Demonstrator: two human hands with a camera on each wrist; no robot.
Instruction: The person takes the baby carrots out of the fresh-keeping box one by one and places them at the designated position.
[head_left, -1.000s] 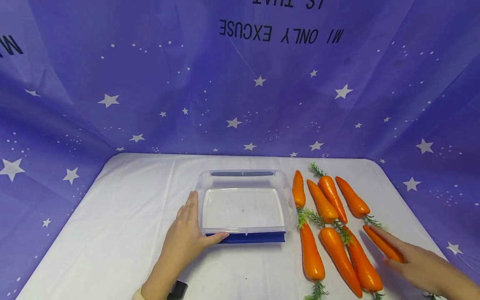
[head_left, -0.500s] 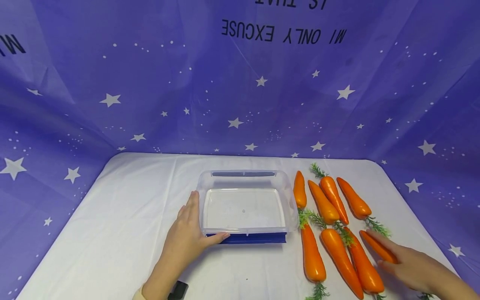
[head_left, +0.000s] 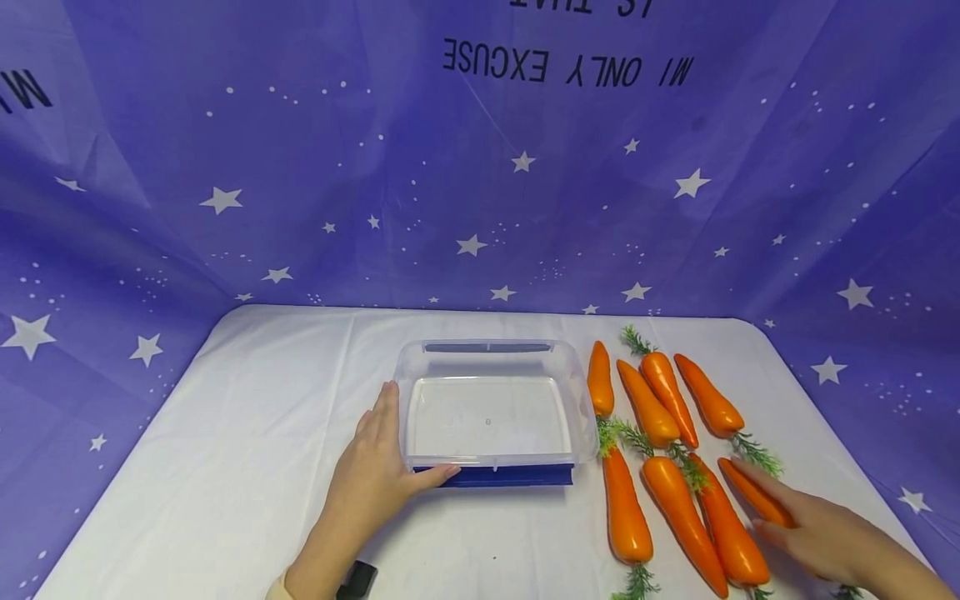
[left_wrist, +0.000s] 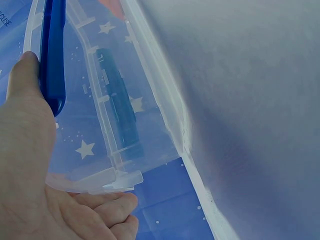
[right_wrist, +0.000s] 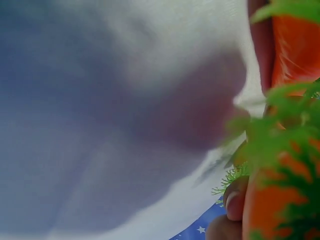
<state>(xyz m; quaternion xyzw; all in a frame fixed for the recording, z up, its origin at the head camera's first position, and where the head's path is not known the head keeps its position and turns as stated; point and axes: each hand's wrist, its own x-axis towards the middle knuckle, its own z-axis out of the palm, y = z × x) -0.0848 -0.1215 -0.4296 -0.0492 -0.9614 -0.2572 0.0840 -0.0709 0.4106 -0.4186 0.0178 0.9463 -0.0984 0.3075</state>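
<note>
A clear plastic container (head_left: 491, 460) with blue clips (head_left: 525, 476) sits on the white-covered table, nothing inside it. My left hand (head_left: 372, 462) grips its near left corner, thumb over the front rim and fingers along the left wall. In the left wrist view the thumb lies beside the blue clip (left_wrist: 54, 55). At the right, my right hand (head_left: 828, 533) holds an orange carrot (head_left: 757, 493) between thumb and fingers, its tip pointing up-left. The palm covers the carrot's thick end. Green leaves (right_wrist: 280, 130) blur across the right wrist view, before orange surfaces.
Several more carrots with leafy tops lie in two rough rows right of the container, such as a front carrot (head_left: 626, 508) and a back carrot (head_left: 708, 396). A small black object (head_left: 357, 579) lies by the left forearm. Starry purple cloth (head_left: 480, 200) hangs around the table.
My right hand has shifted slightly left with the carrot, toward the front row, then stayed nearly still. My left hand and the container keep their place.
</note>
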